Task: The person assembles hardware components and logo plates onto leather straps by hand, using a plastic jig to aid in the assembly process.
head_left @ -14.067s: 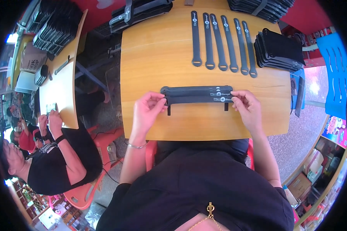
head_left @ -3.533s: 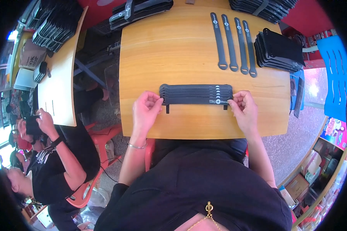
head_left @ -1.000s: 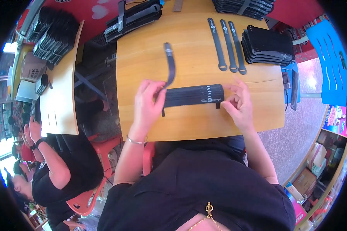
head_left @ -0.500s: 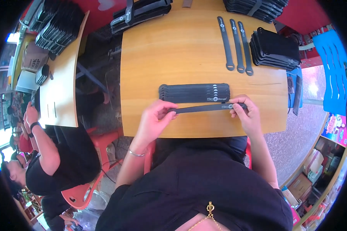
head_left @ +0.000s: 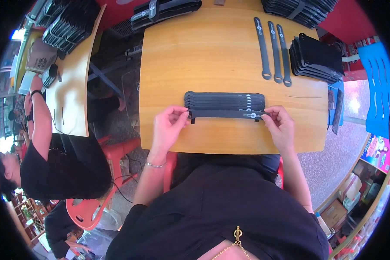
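Note:
A dark strap (head_left: 223, 114) with light printing near its right end lies stretched level along the near side of a stack of overlapping black straps (head_left: 221, 100) on the table. My left hand (head_left: 170, 125) pinches its left end between thumb and fingers. At the other end, my right hand (head_left: 281, 125) pinches the strap the same way. Two short black tabs (head_left: 193, 121) stick out below the strap, one close to each hand; what they belong to is hidden. Farther right lie three separate grey straps (head_left: 274, 52) with slotted ends.
A pile of black flat pieces (head_left: 315, 56) stands at the table's right. Strapped black bundles (head_left: 164, 13) lie along the far edge of the wooden table (head_left: 169, 65). To the left, a person in black (head_left: 67, 169) sits at another table (head_left: 71, 97). A blue slotted panel (head_left: 375, 86) hangs at right.
The held strap has come level against the near side of the stack, where it was slightly slanted and apart. The seated person's arms have reached farther across the other table. The view has shifted slightly.

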The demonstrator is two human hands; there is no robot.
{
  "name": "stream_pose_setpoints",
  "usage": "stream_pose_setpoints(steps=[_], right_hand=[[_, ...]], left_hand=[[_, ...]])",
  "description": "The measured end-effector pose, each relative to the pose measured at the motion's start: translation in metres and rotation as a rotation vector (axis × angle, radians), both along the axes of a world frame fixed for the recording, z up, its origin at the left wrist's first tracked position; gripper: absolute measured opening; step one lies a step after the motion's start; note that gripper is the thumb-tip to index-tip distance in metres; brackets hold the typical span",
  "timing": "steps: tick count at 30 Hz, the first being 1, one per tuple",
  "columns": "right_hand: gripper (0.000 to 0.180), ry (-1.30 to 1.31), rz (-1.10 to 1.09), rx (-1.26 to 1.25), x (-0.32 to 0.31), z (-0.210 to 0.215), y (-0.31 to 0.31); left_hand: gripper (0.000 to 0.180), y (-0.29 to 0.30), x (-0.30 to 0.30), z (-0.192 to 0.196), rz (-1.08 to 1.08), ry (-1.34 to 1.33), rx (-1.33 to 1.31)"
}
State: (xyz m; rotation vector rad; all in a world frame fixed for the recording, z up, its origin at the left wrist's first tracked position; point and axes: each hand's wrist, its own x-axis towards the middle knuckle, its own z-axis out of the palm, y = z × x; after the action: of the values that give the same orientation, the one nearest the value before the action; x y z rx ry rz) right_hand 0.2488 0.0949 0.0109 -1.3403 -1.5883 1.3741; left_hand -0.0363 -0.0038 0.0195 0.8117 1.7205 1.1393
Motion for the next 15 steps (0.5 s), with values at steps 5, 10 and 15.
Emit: stream_pose_setpoints(steps=[5, 10, 15], right_hand=[[0.017, -0.021, -0.011, 0.021, -0.0008, -0.0068, 0.0005], [0.019, -0.036, -0.018, 0.042, -0.0019, -0.0094, 0.0008], [0.020, -0.034, -0.017, 0.024, -0.0044, -0.0073, 0.0009]], left_hand=[[0.009, 0.0013, -0.0024, -0.0042, 0.021, 0.083, -0.040], [0.007, 0.0019, -0.0011, -0.0076, 0.042, 0.094, -0.021], [0.006, 0.0020, -0.0013, -0.0088, 0.057, 0.110, -0.020]])
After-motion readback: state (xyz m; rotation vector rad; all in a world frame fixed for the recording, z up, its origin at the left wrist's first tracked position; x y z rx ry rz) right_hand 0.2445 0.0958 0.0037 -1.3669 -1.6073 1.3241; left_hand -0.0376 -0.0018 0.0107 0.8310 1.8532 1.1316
